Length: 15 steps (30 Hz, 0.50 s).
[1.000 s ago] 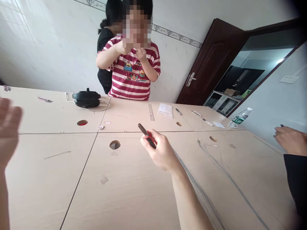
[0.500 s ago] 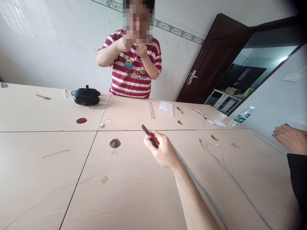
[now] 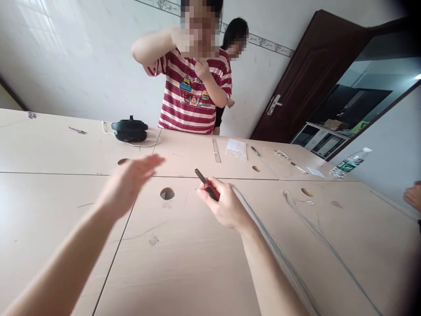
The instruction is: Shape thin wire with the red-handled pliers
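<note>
My right hand point(image 3: 226, 202) is closed around a red-and-black hand tool point(image 3: 208, 186) whose dark, blunt tip points up and left; its exact kind is unclear. Beside that wrist, a bundle of thin grey wires point(image 3: 263, 230) runs down the table. My left hand point(image 3: 131, 182), slightly smeared by motion, is held over the table seam with fingers stretched out and no object visible in it. It partly covers a round table hole point(image 3: 123, 161). A short piece of wire point(image 3: 85, 205) lies left of my left forearm.
Across the table point(image 3: 197, 272), a person in a striped shirt point(image 3: 190, 105) raises both hands; another person point(image 3: 235, 39) is behind. A black device point(image 3: 130, 130), ruler point(image 3: 216, 150), clear bag point(image 3: 237, 148), pens, more wires point(image 3: 315, 232) and a water bottle point(image 3: 350, 163) are on the table.
My left hand has come into view from the lower left. My right hand keeps the tool. A second person now shows behind the striped shirt, and the hand at far right has drawn back.
</note>
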Each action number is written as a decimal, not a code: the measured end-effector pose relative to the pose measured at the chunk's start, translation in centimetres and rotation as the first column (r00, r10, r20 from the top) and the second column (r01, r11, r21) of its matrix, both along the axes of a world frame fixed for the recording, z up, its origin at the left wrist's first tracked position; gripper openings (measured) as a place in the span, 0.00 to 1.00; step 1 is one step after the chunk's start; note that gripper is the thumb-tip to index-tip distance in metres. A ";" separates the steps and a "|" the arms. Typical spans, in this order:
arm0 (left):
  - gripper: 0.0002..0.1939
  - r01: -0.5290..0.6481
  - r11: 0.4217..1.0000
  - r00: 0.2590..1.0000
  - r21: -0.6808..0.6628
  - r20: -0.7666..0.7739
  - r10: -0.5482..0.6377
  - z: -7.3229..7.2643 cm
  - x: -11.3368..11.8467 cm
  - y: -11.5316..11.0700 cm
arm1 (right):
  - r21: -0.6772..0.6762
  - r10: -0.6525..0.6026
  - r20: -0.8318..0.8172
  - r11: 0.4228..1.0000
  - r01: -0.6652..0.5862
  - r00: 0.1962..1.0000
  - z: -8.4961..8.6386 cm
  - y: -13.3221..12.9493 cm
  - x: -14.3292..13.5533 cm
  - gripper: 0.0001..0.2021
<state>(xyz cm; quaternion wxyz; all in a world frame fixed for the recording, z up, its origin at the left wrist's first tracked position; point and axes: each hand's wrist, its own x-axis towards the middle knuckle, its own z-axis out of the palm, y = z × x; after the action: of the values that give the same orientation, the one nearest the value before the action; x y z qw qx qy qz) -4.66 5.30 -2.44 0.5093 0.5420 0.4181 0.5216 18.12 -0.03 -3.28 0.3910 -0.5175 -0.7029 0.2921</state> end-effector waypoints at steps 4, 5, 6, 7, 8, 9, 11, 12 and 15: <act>0.33 0.536 0.825 0.844 -0.181 0.123 -0.522 -3.4 3.6 0.1 | -0.012 0.000 0.007 1.000 0.000 1.000 0.3 0.1 -0.3 0.07; 0.33 0.613 0.763 0.790 -0.205 0.129 -0.600 -3.9 4.1 0.0 | -0.005 -0.007 0.014 1.000 0.007 1.000 0.4 0.2 -0.1 0.07; 0.32 0.675 0.702 0.735 -0.227 0.125 -0.667 -4.3 4.2 -0.3 | 0.004 -0.012 0.015 1.000 0.011 1.000 0.4 0.3 0.1 0.07; 0.30 0.728 0.637 0.677 -0.254 0.114 -0.727 -4.4 4.2 -0.7 | 0.011 -0.011 0.012 1.000 0.011 1.000 0.4 0.4 0.4 0.08; 0.27 0.766 0.573 0.621 -0.291 0.103 -0.777 -4.4 4.1 -1.2 | 0.019 -0.016 0.001 1.000 0.016 1.000 0.3 0.5 0.7 0.08; 0.25 0.786 0.522 0.578 -0.331 0.095 -0.810 -4.1 3.9 -1.8 | 0.021 -0.024 -0.009 0.999 0.024 1.000 0.1 0.7 1.0 0.09; 0.21 0.785 0.487 0.560 -0.383 0.102 -0.822 -2.7 3.6 -3.3 | 0.025 -0.053 -0.038 0.998 0.054 0.998 -0.2 0.9 1.3 0.10; 0.21 0.770 0.510 0.587 -0.382 0.112 -0.802 -1.7 3.5 -4.1 | 0.024 -0.065 -0.055 0.998 0.066 0.996 -0.4 1.0 1.3 0.10; 0.23 0.740 0.593 0.655 -0.317 0.139 -0.743 1.7 3.4 -6.0 | 0.025 -0.074 -0.117 0.997 0.077 0.990 -0.7 1.2 0.9 0.11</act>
<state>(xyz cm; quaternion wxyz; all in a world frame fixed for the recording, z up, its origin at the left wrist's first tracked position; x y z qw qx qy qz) -1.23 -0.69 -0.75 0.7650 0.5698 0.2416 0.1782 18.98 1.14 -3.95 0.4497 -0.5200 -0.6630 0.2962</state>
